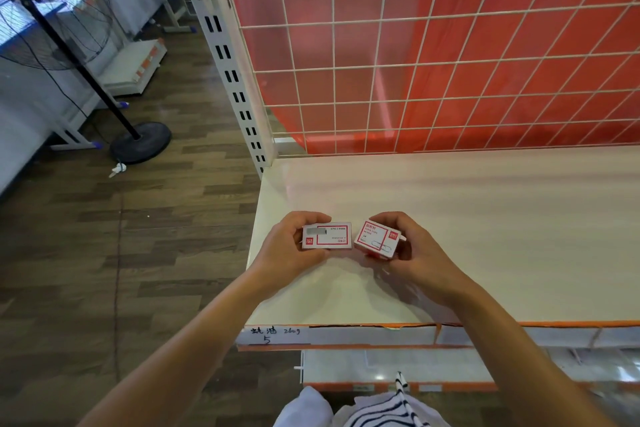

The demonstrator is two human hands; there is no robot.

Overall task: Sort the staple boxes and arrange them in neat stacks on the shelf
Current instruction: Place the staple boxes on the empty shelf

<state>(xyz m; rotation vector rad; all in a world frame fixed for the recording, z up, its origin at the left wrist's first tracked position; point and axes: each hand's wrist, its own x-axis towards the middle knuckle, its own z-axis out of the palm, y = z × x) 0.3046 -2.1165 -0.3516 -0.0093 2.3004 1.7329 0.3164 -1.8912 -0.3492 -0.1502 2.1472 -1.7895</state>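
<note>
L hand (298, 246) pinches flat box (327, 235), R hand (412, 250) grips tilted box (378, 240), both just above near-left shelf (450, 218), labels up, prob. to compare types before stacking.

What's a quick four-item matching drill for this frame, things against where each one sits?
Column one:
1. box with grey patch
2. box with paper clip drawing
3. fan base
4. handwritten label

Column two:
a. on the wooden floor, left of the shelf
b. held in the right hand
c. on the shelf's front edge
d. held in the left hand

Pairs: 1-d, 2-b, 3-a, 4-c
</note>
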